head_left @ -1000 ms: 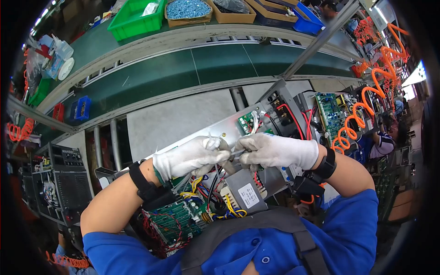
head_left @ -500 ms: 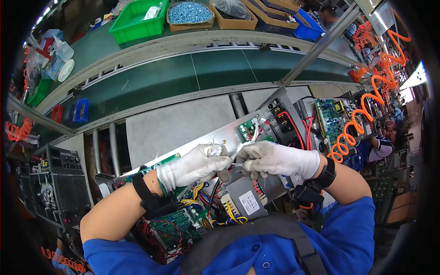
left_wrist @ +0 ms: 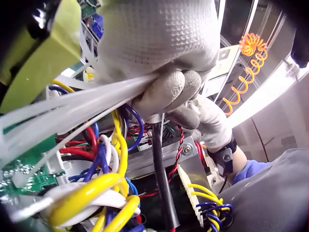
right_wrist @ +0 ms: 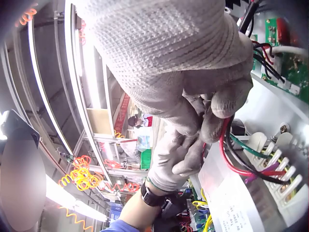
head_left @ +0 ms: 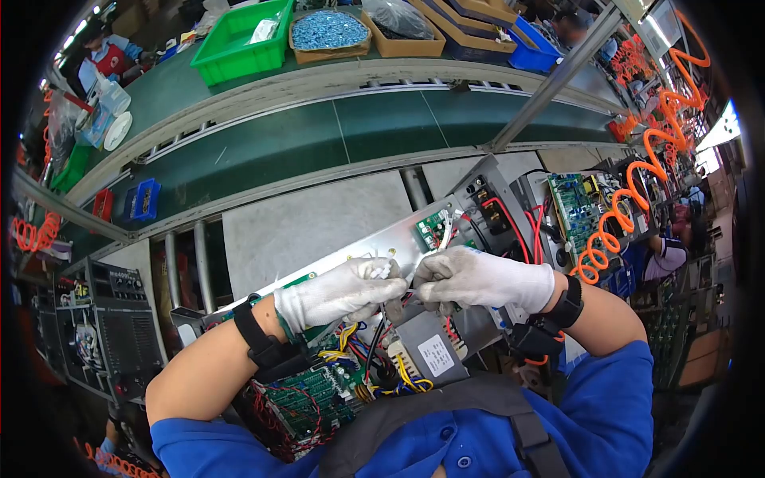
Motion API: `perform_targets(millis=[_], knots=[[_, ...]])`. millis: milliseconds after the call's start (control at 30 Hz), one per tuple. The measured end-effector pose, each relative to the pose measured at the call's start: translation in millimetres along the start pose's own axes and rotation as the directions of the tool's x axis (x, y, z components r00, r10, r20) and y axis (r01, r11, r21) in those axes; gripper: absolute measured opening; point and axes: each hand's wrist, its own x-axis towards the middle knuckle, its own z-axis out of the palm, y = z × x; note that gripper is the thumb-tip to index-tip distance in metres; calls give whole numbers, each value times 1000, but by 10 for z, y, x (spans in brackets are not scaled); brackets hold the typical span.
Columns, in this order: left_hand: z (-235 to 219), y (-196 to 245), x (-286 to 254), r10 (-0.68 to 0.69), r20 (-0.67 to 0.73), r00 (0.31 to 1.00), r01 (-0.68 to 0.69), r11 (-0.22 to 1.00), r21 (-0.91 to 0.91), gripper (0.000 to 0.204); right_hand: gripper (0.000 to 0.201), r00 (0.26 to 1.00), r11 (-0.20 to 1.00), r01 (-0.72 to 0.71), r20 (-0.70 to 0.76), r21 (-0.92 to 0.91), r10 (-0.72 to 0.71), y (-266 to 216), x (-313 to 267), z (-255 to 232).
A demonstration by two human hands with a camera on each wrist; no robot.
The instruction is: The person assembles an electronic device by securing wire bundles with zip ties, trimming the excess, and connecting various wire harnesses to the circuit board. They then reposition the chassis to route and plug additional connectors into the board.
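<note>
My gloved left hand (head_left: 343, 288) grips a bundle of translucent white cable ties (left_wrist: 72, 108), whose tails fan out past the fingers. Fingertip to fingertip with it, my gloved right hand (head_left: 482, 277) has its fingers curled and pinches a thin white cable tie, mostly hidden by the gloves. Both hands are over an opened metal chassis (head_left: 398, 235). Below them lie a transformer with a white label (head_left: 435, 355), a black cable (left_wrist: 160, 174) and yellow wires (left_wrist: 120, 145). Red and black wires (right_wrist: 226, 150) run out from under the right fingers.
A green circuit board (head_left: 307, 402) lies near my body. Another chassis with a circuit board (head_left: 570, 203) stands at right, beside a coiled orange hose (head_left: 613, 215). A black machine (head_left: 119, 334) is at left. Beyond the conveyor (head_left: 279, 143) sits a green bin (head_left: 239, 48).
Both hands stay together over the chassis, having shifted slightly towards my body since the first frame. The fingertips are drawn close together, with small finger movements. A person has appeared at far left.
</note>
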Motion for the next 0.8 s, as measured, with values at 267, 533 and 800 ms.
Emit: perform_targets(millis=[267,533,800], knots=[[121,-19,92,-94,-54,994,95,995,24,21,29,997,997,66,-47,-32,-67,-49,-17,6],[131,-92,103,-53,-247,968,100,979,180,18,26,985,990,134,-108,-45,-138,-415,-229,-25],[218,176,73,-123,-240,963,254,713,654,31,34,941,614,328,194,-718,-276,-124,152,-369]])
